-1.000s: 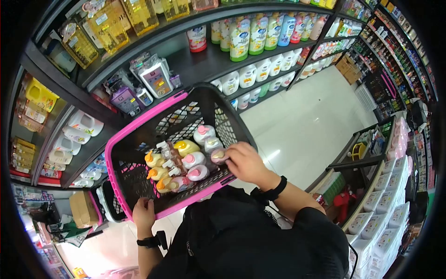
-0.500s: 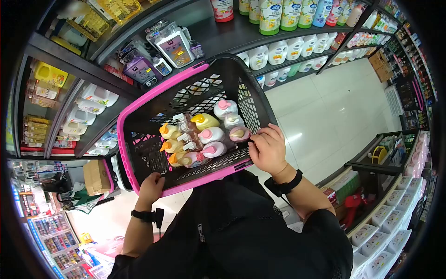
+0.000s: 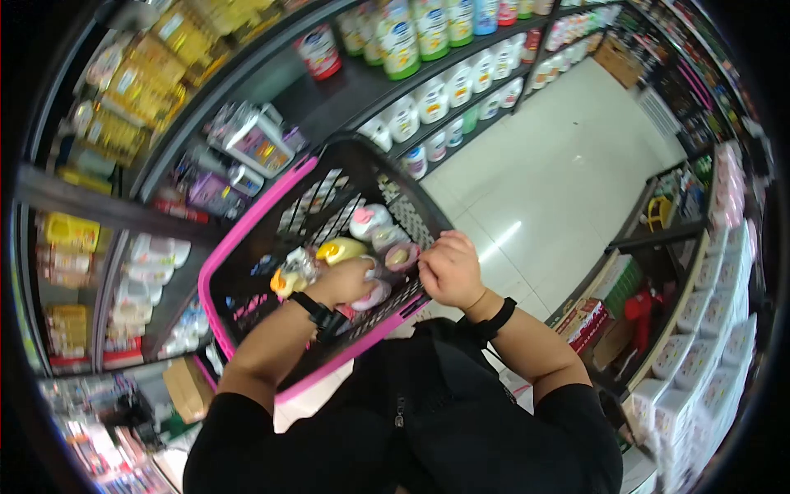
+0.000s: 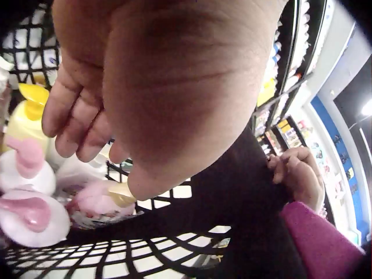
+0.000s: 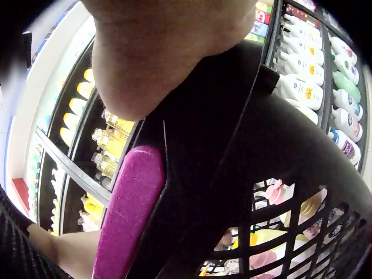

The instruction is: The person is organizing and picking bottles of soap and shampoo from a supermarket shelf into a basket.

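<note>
A black plastic shopping basket (image 3: 216,288) with a pink rim hangs tilted in front of the body, several pump bottles inside. My right hand (image 3: 453,272) grips its rim at the right end, fingers curled over the edge. Over the bottles, inside the basket, is my left hand (image 3: 341,282), fingers loosely extended and partly covering them. In the left wrist view, its thumb overlaps a pink bottle (image 4: 99,200) with a beige pump. Near those fingers stand a yellow bottle (image 4: 23,119) and white bottles with pink pumps (image 4: 32,215). A mauve bottle (image 3: 401,257) sits beside my right hand.
Shelves (image 3: 354,90) of bottles run along the far side and left, close to the basket. At the right stand stacked white packs (image 3: 687,329) and a low shelf with a red object (image 3: 640,317). A cardboard box (image 3: 188,389) is at lower left.
My left hand has let go of the basket's near left rim and reached into the basket over the bottles. My right hand has moved from the mauve bottle to the right rim.
</note>
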Tool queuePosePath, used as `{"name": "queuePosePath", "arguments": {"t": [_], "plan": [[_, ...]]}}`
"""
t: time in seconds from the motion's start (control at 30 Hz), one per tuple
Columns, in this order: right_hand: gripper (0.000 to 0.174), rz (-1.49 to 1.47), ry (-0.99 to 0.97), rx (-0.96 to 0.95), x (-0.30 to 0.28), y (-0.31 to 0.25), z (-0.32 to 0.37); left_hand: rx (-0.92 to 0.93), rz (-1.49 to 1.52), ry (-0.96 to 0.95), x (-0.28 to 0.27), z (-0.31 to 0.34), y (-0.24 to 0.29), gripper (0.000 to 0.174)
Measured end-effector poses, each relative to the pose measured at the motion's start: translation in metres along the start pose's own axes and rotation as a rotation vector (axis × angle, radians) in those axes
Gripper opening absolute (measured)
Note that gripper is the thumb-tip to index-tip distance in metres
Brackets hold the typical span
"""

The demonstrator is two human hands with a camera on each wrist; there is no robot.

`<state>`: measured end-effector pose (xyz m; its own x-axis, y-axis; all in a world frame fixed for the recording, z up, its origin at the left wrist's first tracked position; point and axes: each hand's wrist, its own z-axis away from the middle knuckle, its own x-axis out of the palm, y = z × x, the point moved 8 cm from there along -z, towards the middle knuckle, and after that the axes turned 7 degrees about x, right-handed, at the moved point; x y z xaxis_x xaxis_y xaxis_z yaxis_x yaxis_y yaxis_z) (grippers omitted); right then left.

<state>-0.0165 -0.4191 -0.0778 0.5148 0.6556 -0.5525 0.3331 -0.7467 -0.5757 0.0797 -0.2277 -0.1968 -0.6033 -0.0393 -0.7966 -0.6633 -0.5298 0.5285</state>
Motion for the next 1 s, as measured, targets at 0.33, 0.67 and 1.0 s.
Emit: {"name": "queuePosePath", "arguments": {"t": [0.33, 0.67, 1.0], "plan": [[0.011, 0.075, -0.062, 0.028, 0.004, -0.003, 0.002, -0.004, 0.014, 0.014, 0.077, -0.083, -0.030, 0.041], [0.008, 0.129, -0.085, 0.009, 0.008, -0.007, -0.003, -0.023, -0.063, 0.031, 0.071, -0.089, -0.011, 0.035], [0.010, 0.086, -0.041, -0.002, 0.005, -0.007, 0.002, 0.226, 0.032, 0.050, 0.038, -0.051, 0.023, 0.035]]}}
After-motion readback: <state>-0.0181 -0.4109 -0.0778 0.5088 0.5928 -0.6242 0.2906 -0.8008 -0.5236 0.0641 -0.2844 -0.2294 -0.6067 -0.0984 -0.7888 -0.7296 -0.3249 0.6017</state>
